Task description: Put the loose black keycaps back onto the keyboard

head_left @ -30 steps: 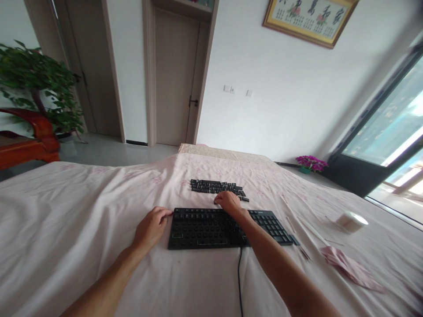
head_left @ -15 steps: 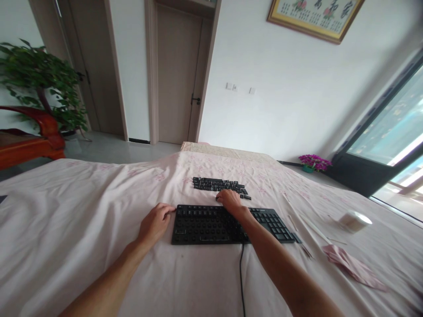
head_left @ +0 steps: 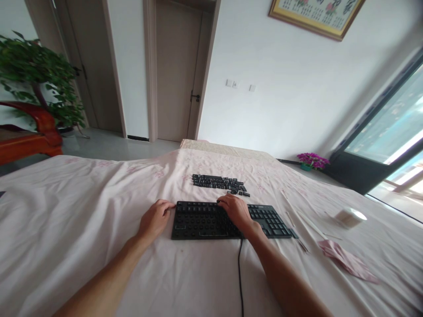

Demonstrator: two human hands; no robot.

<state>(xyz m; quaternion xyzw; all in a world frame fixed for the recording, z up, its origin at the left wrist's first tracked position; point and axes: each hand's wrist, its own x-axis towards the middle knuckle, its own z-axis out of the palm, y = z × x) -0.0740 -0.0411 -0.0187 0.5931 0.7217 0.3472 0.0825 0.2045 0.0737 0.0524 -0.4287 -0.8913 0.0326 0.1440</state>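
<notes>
A black keyboard (head_left: 205,220) lies on the pink-white bedsheet, much of its left and middle part stripped of keycaps; the top row and the number pad still carry theirs. My left hand (head_left: 155,219) is closed at the upper left corner, fingertips gripping its edge. Over the keyboard's upper middle is my right hand (head_left: 236,211), fingers bent together, with a small black keycap (head_left: 219,201) at its fingertips. The hand covers part of the keys beneath. Beyond the keyboard, loose black keycaps (head_left: 214,181) lie in rows.
A black cable (head_left: 240,277) runs toward me from the keyboard. To the right lie thin tools (head_left: 302,245), a pink cloth (head_left: 346,260) and a white round container (head_left: 350,218). A wooden chair (head_left: 33,127) and a leafy plant (head_left: 36,75) stand at the left.
My right hand has come back from the loose keycaps to the keyboard's upper edge. My left hand stays at the corner. The view has shifted slightly.
</notes>
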